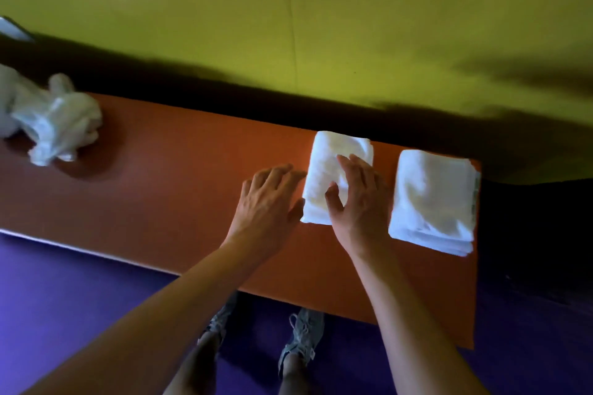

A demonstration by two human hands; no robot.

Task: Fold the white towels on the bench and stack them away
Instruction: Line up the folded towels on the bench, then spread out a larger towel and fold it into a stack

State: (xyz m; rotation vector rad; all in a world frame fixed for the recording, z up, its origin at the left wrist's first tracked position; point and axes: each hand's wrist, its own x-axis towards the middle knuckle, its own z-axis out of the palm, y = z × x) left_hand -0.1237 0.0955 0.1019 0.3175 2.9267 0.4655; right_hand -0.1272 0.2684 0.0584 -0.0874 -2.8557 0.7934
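- Step in hand, my read: final fold on one towel done or nearly done, now being flattened before it goes on the pile.
- Folded towel [333,176] lies centre-right of frame on the orange bench [167,189], near the bench's far edge.
- Right hand [359,199] rests flat on the folded towel, fingers spread and straight, thumb out to the left; pressing, not pinching.
- Left hand [269,199] lies on the bench just beside the towel's left edge, fingers extended, fingertips touching or almost touching the cloth; cannot tell which. Holds nothing.
- Stack of folded towels [433,202] sits right of frame, at the bench's right end, a small gap from the folded towel. Several layers show at its lower edge.
- Next move likely calls for: both hands sliding under or gripping the folded towel's sides, lifting it level so it stays folded, setting it squarely on the stack.
- Edge risk: stack's right side is about flush with the bench end; a push rightward could tip it off.
- Open room: bare bench at frame centre and centre-left, room to work.
- Crumpled white bundle [54,125] at upper left of frame, well apart from the hands; cloth or plastic, too blurred to tell.
- Purple floor [80,298] and the person's shoes [301,340] at bottom.
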